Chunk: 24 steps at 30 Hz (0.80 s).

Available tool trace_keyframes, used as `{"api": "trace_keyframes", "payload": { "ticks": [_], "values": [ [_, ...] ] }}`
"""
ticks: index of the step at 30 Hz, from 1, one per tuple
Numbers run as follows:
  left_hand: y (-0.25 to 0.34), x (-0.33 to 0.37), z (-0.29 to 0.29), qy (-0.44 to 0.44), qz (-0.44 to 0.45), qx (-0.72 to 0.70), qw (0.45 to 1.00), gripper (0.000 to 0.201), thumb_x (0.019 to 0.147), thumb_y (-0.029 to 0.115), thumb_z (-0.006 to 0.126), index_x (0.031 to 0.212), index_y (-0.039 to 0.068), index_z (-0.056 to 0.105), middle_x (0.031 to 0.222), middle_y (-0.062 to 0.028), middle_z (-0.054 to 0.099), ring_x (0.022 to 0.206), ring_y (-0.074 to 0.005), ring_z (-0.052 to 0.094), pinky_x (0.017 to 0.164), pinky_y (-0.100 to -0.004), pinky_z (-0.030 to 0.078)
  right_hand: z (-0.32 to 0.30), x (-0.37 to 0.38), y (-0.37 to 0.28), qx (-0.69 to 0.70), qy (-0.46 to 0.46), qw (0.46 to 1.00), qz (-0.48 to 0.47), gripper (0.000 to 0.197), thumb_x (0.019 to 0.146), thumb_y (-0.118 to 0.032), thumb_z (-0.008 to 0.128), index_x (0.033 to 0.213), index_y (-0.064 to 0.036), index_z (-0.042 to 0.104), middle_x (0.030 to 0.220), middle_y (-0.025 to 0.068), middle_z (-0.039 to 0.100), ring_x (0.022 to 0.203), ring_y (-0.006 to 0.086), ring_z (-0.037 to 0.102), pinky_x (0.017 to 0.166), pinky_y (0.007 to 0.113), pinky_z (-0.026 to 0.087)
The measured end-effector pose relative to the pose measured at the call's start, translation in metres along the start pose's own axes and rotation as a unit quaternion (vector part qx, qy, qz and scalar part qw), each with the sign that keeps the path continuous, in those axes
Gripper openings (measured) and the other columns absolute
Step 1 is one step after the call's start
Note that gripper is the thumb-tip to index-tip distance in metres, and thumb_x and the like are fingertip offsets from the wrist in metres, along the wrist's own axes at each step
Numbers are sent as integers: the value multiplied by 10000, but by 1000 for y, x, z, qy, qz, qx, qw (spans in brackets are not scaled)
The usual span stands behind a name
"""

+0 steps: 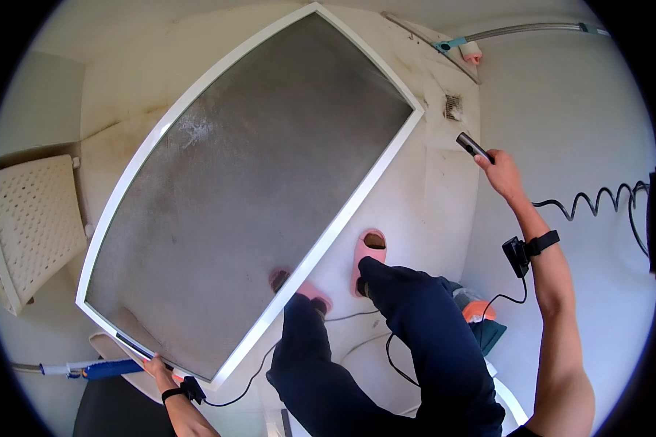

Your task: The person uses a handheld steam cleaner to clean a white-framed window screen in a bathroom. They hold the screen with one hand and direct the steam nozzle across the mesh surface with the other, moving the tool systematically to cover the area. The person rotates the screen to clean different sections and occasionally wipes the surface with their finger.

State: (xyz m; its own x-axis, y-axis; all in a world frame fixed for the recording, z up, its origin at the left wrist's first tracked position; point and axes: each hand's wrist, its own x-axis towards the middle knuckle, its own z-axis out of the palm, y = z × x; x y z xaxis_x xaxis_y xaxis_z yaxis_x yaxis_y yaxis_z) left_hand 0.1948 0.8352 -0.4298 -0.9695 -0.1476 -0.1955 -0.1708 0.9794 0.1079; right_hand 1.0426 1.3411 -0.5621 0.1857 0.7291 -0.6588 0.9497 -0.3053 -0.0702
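Note:
A large window screen [255,175] with a white frame and grey mesh stands tilted across the middle, a pale wet-looking patch near its upper left. My left hand [155,366] is closed around the frame's lower edge. Held out to the right of the screen, my right hand [501,173] grips a dark cylindrical spray nozzle [474,148], which points up and left, apart from the mesh. A black coiled hose [594,203] reaches from the right wall to behind my right forearm; where it joins the nozzle is hidden. No water jet can be made out.
A floor drain [453,108] lies beyond the nozzle. At the back right leans a pole with a teal joint [444,46]. A perforated cream seat [36,222] and a blue-handled pole [113,368] are at left. An orange item [479,311] sits beside my leg. Cables cross the floor.

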Motion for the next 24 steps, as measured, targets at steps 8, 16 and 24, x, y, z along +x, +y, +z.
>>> {"api": "trace_keyframes", "payload": {
  "ticks": [8, 16, 24],
  "values": [
    [30, -57, 2, 66, 16, 0, 998, 322, 803, 90, 636, 1038, -81, 499, 951, -176, 598, 821, -264, 574, 742, -393, 476, 39, 62, 77, 20, 27, 999, -42, 371, 812, -357, 598, 802, 14, 605, 683, 188, 584, 665, 335, 578, 627, 405, 437],
    [57, -105, 25, 134, 6, 84, 987, 315, 811, 81, 624, 1032, -98, 487, 949, -188, 598, 821, -291, 603, 724, -413, 493, 13, 131, 115, 1, -5, 993, -117, 347, 803, -324, 610, 828, 22, 601, 647, 182, 542, 606, 306, 529, 604, 388, 420],
    [64, -147, 36, 86, 52, 52, 994, 310, 828, 113, 562, 1040, -86, 454, 973, -227, 566, 803, -368, 597, 607, -549, 478, 22, 192, 172, -20, -21, 991, -128, 321, 807, -314, 608, 810, 6, 586, 634, 168, 529, 606, 318, 514, 582, 404, 396]
  ]
}}
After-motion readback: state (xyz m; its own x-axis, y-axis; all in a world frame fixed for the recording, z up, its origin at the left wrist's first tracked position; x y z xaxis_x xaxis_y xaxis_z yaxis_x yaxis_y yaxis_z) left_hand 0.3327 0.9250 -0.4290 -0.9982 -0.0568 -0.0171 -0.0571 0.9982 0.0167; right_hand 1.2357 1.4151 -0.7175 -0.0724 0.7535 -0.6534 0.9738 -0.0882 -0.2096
